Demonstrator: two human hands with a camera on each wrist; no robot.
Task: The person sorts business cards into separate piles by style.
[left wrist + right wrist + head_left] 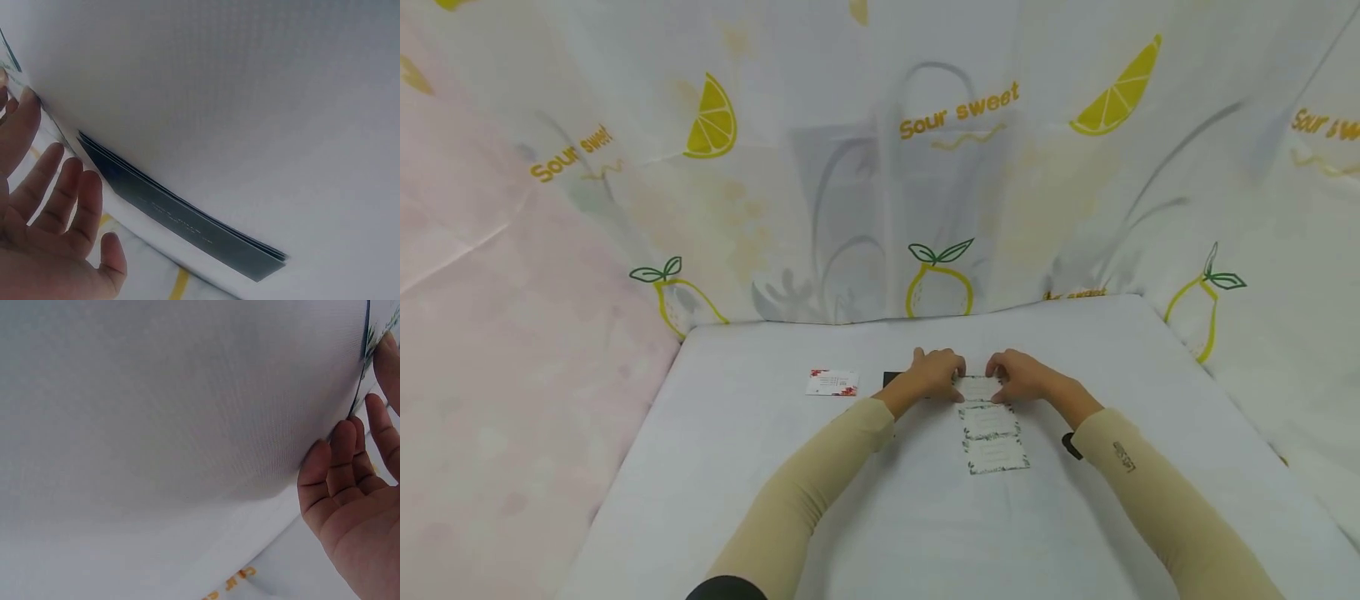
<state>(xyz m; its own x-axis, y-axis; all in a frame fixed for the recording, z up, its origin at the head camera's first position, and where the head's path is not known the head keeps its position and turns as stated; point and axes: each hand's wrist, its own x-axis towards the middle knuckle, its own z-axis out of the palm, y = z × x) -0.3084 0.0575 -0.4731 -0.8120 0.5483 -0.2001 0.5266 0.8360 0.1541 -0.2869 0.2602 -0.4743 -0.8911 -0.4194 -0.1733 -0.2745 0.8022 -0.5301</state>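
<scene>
Touching the top card (pixel 977 388) from both sides, my left hand (pixel 934 375) and my right hand (pixel 1018 377) rest with relaxed, nearly straight fingers on its edges. This card lies near the middle of the table (pixel 745 467), toward the far edge. Two similar cards (pixel 992 437) lie in a column just below it, toward me. A dark stack (pixel 187 215) sits just beside my left hand, and a red-patterned card (pixel 832 382) lies further left.
</scene>
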